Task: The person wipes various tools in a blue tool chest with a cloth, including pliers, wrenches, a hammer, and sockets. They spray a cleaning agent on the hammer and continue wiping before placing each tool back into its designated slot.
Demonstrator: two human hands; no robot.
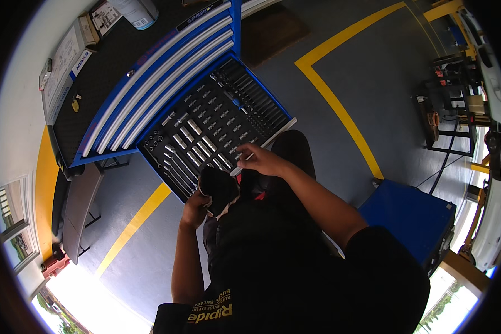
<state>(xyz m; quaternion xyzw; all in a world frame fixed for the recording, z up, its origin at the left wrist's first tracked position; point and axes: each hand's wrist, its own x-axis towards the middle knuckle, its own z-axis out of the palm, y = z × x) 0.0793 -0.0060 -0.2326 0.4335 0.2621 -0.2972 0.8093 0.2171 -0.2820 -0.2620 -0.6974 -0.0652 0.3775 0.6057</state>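
An open tool drawer (157, 129) lies in front of me, its dark insert filled with rows of chrome sockets (187, 135) and several combination wrenches (179, 167). My left hand (193, 210) is closed on a dark, cloth-like piece with a pale edge (218, 186), at the near left corner of the drawer. That piece hides some of the tools behind it. Over the drawer's near edge, my right hand (260, 160) has its fingers bent and apart, by the nearest sockets. I make out nothing in it. A blue-handled tool (237, 103) lies farther back among the sockets.
The blue tool cabinet (167, 65) has more closed drawers beyond the open one. On its dark top are boxes (72, 67), a can (138, 14) and a key (75, 104). A blue box-like unit (409, 214) stands at right. Yellow lines (339, 94) mark the grey floor.
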